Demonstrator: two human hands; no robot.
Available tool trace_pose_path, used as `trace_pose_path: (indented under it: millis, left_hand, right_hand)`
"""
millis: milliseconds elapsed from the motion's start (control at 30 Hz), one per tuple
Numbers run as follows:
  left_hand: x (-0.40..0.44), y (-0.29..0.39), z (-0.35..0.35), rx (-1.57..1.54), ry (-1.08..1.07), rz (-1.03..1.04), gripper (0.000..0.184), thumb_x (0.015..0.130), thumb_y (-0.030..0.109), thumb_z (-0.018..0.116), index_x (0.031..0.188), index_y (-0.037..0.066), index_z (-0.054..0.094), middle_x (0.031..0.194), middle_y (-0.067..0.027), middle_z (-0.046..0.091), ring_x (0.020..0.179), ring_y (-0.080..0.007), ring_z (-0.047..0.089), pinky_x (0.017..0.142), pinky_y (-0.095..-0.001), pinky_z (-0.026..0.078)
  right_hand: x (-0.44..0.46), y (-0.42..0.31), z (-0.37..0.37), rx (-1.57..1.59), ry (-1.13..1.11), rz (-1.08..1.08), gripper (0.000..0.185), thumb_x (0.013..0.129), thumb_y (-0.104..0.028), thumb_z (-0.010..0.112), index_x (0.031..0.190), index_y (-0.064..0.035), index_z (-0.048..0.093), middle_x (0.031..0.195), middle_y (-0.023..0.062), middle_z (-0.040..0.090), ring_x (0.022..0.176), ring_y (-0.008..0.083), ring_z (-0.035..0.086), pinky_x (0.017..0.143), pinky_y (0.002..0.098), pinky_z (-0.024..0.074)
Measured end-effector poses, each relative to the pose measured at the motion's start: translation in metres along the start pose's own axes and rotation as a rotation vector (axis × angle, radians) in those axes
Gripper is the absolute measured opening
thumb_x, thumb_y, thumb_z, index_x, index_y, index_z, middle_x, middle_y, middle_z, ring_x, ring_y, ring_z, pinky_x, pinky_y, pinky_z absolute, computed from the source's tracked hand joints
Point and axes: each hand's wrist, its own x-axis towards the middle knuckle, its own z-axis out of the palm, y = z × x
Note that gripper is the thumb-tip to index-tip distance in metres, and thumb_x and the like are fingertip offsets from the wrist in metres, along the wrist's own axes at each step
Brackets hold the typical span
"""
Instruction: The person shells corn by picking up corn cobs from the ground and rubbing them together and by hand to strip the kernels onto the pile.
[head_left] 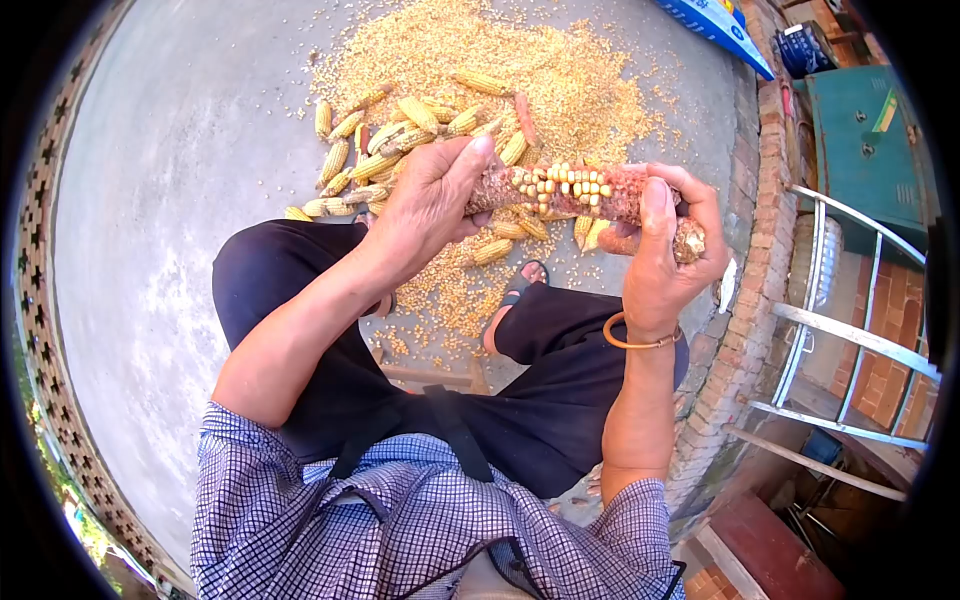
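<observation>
A mostly bare reddish corn cob (565,188) with a patch of yellow kernels along its middle is held level between both hands. My left hand (432,195) is closed round its left end, thumb on top. Round the right end, my right hand (680,235) is closed, the thumb pressed on the cob. A second bare cob (689,242) pokes out of the right palm, partly hidden by the fingers. Beyond the hands, whole yellow corn ears (378,165) lie piled on the ground beside a broad heap of loose kernels (560,75).
Loose kernels are scattered between the sandalled feet. A low brick edge (755,240) runs along the right, with a metal frame (860,335) and a green cabinet (868,140) beyond it. A blue bag (715,28) lies at the top right.
</observation>
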Motion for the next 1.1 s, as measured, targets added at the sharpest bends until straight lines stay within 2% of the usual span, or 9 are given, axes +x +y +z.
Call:
trace_pose_path:
  millis: [133, 333, 533, 633, 733, 833, 900, 1033, 1100]
  left_hand:
    - [0.002, 0.007, -0.007, -0.263, -0.092, -0.166, 0.037, 0.104, 0.042, 0.047, 0.102, 0.006, 0.059, 0.08, -0.0015, 0.058, 0.062, -0.0081, 0.055, 0.048, -0.019, 0.043]
    - [0.001, 0.006, -0.016, -0.398, -0.237, -0.107, 0.041, 0.104, 0.039, 0.048, 0.115, 0.001, 0.059, 0.086, -0.0057, 0.061, 0.068, -0.0104, 0.06, 0.048, -0.0189, 0.042]
    - [0.003, -0.002, -0.017, -0.163, -0.354, 0.23, 0.043, 0.105, 0.034, 0.046, 0.125, -0.002, 0.058, 0.087, -0.0044, 0.061, 0.061, -0.008, 0.048, 0.05, -0.0208, 0.037]
    - [0.003, -0.005, -0.016, -0.085, -0.285, 0.263, 0.042, 0.105, 0.034, 0.046, 0.119, -0.003, 0.061, 0.088, -0.0036, 0.06, 0.06, -0.0066, 0.043, 0.05, -0.0199, 0.034]
    - [0.0, 0.002, -0.007, -0.127, -0.123, 0.14, 0.041, 0.106, 0.034, 0.046, 0.113, -0.003, 0.062, 0.086, -0.0033, 0.06, 0.06, -0.0067, 0.043, 0.049, -0.0199, 0.033]
    - [0.004, -0.003, -0.011, -0.12, -0.18, 0.173, 0.04, 0.106, 0.034, 0.046, 0.106, -0.002, 0.063, 0.082, -0.0029, 0.059, 0.059, -0.0064, 0.043, 0.048, -0.0201, 0.033]
    - [0.003, 0.0, -0.011, -0.158, -0.192, 0.091, 0.039, 0.106, 0.034, 0.045, 0.106, -0.001, 0.062, 0.079, -0.0028, 0.058, 0.058, -0.0063, 0.043, 0.048, -0.0204, 0.032]
    - [-0.003, 0.012, -0.008, -0.256, -0.175, 0.007, 0.038, 0.106, 0.035, 0.045, 0.109, 0.0, 0.06, 0.076, -0.0014, 0.055, 0.057, -0.0049, 0.043, 0.049, -0.0204, 0.031]
    - [0.002, 0.004, -0.013, -0.144, -0.25, 0.133, 0.038, 0.106, 0.034, 0.044, 0.111, 0.0, 0.059, 0.075, -0.0009, 0.054, 0.057, -0.0047, 0.042, 0.049, -0.0201, 0.031]
  right_hand:
    - [0.004, -0.005, -0.005, 0.091, -0.035, 0.051, 0.011, 0.093, -0.007, 0.064, 0.101, -0.0001, 0.065, 0.089, 0.006, 0.069, 0.064, 0.0046, 0.058, 0.05, 0.0181, 0.0451]
    - [0.014, -0.005, -0.01, 0.205, -0.016, 0.15, 0.013, 0.095, -0.01, 0.06, 0.102, 0.0004, 0.064, 0.093, 0.0086, 0.069, 0.068, 0.0066, 0.062, 0.049, 0.0192, 0.0507]
    - [0.014, 0.001, -0.01, 0.17, 0.027, 0.168, 0.012, 0.095, -0.009, 0.061, 0.1, 0.0003, 0.065, 0.091, 0.0059, 0.069, 0.065, 0.0056, 0.057, 0.051, 0.0199, 0.0459]
    - [0.011, -0.001, -0.007, 0.159, 0.027, 0.158, 0.011, 0.094, -0.008, 0.061, 0.1, -0.0002, 0.066, 0.09, 0.0053, 0.069, 0.064, 0.0048, 0.056, 0.051, 0.0196, 0.045]
    - [0.006, -0.002, -0.005, 0.113, 0.037, 0.138, 0.009, 0.094, -0.007, 0.062, 0.1, -0.0008, 0.066, 0.089, 0.0053, 0.069, 0.063, 0.0036, 0.055, 0.049, 0.0189, 0.0442]
    - [0.007, -0.009, -0.003, 0.095, 0.036, 0.099, 0.009, 0.094, -0.007, 0.062, 0.099, -0.001, 0.066, 0.089, 0.0052, 0.069, 0.061, 0.003, 0.055, 0.046, 0.0184, 0.0433]
    - [0.007, -0.01, -0.003, 0.113, 0.022, 0.092, 0.009, 0.094, -0.007, 0.062, 0.099, -0.001, 0.066, 0.088, 0.0051, 0.069, 0.059, 0.003, 0.055, 0.045, 0.0183, 0.0429]
    - [0.008, -0.013, -0.003, 0.171, 0.014, 0.202, 0.009, 0.095, -0.008, 0.063, 0.098, -0.0005, 0.066, 0.086, 0.005, 0.069, 0.057, 0.0036, 0.056, 0.044, 0.0183, 0.0431]
    - [0.009, -0.012, -0.003, 0.199, 0.035, 0.246, 0.009, 0.095, -0.008, 0.063, 0.098, -0.0002, 0.066, 0.085, 0.0051, 0.069, 0.057, 0.0039, 0.056, 0.044, 0.0183, 0.043]
